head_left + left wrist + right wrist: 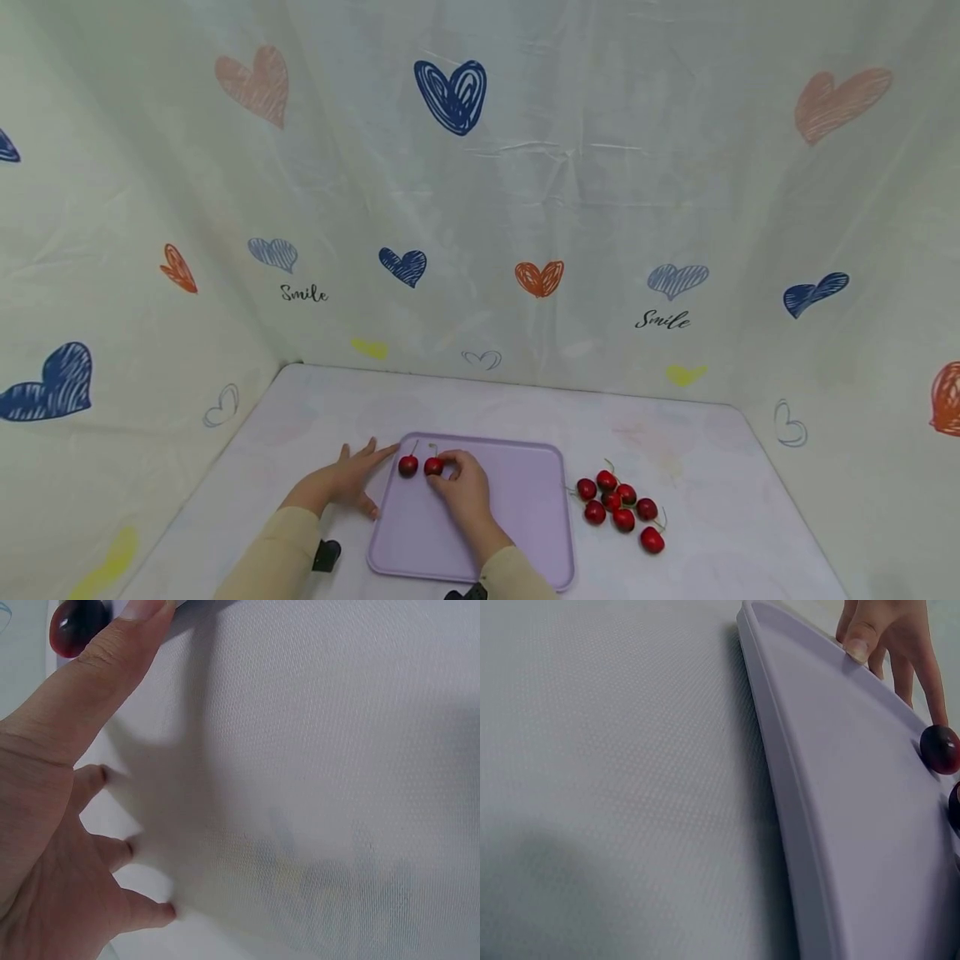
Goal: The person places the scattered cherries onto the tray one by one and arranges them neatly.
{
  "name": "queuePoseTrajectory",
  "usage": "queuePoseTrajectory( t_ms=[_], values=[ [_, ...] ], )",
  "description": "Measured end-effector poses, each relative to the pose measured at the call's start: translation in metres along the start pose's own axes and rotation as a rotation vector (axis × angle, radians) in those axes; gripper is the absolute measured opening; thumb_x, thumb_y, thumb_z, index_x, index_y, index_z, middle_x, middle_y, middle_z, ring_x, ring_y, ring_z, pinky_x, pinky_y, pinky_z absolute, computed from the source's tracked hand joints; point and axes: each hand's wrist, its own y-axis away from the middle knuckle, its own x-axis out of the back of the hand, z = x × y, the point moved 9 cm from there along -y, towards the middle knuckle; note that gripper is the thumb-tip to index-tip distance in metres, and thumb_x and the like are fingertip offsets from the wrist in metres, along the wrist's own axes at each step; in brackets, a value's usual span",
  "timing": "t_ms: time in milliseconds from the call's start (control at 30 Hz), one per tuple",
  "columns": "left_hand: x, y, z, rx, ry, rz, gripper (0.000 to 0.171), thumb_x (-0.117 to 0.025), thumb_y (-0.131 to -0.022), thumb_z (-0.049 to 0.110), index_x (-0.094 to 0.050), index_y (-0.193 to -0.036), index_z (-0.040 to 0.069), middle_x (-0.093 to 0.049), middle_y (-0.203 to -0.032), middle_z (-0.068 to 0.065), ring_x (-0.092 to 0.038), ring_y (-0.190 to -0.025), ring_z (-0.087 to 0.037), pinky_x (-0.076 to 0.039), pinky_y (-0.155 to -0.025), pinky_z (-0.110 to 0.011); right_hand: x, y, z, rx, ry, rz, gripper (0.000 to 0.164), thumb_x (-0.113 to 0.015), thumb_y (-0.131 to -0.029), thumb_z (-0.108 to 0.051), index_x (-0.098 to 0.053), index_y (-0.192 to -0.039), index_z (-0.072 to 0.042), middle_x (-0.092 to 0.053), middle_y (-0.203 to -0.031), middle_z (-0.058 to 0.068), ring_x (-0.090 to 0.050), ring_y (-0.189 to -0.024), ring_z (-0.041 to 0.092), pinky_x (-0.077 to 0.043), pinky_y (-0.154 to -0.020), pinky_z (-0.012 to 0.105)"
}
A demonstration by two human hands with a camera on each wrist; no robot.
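On the lilac tray [525,508], in its far left corner, lie two dark red cherries with stems. My right hand [467,493] reaches over the tray and pinches the right-hand cherry [432,466] between thumb and fingers. The other cherry [408,466] sits just left of it. My left hand [347,481] has its fingers spread at the tray's left edge, the thumb and index finger right at the rim. In the left wrist view its thumb overlaps a cherry [75,628]. The right wrist view shows the left hand's thumb on the tray rim [795,772].
Several loose cherries [623,521] lie in a cluster on the white table [712,467], right of the tray. Behind and at both sides hangs a pale curtain [570,208] printed with hearts.
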Motion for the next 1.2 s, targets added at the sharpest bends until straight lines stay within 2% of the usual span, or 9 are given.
queuePoseTrajectory(
  t_ms=[333,833,1200],
  values=[
    [-0.0004,-0.0020,-0.0016,-0.026,-0.017,0.008,0.106,-0.091,-0.063,0.024,-0.034,-0.151,0.010,-0.019,-0.151,-0.038,-0.005,-0.126,-0.074,-0.019,-0.090,-0.083,-0.0014,-0.0021,0.0020,0.031,0.012,-0.010,0.029,-0.085,-0.071,-0.009,-0.072,-0.097,-0.010,-0.055,-0.075,-0.005,-0.043,-0.057,0.001,-0.040,-0.052,0.021],
    [0.0007,0.0005,0.0034,-0.058,-0.037,0.011,0.105,-0.091,-0.063,0.025,-0.035,-0.149,0.007,-0.020,-0.149,-0.041,-0.008,-0.125,-0.075,-0.019,-0.092,-0.082,-0.0010,-0.0003,0.0028,0.049,0.032,0.011,0.028,-0.085,-0.071,-0.010,-0.072,-0.096,-0.012,-0.055,-0.077,-0.008,-0.043,-0.057,0.001,-0.039,-0.051,0.021],
    [0.0017,0.0013,0.0047,-0.057,-0.025,0.012,0.104,-0.091,-0.062,0.023,-0.036,-0.149,0.006,-0.020,-0.148,-0.041,-0.008,-0.124,-0.076,-0.019,-0.092,-0.082,-0.0015,-0.0013,0.0037,0.054,0.020,-0.005,0.029,-0.085,-0.071,-0.010,-0.072,-0.097,-0.010,-0.057,-0.077,-0.005,-0.043,-0.057,0.000,-0.040,-0.051,0.021]
  ],
)
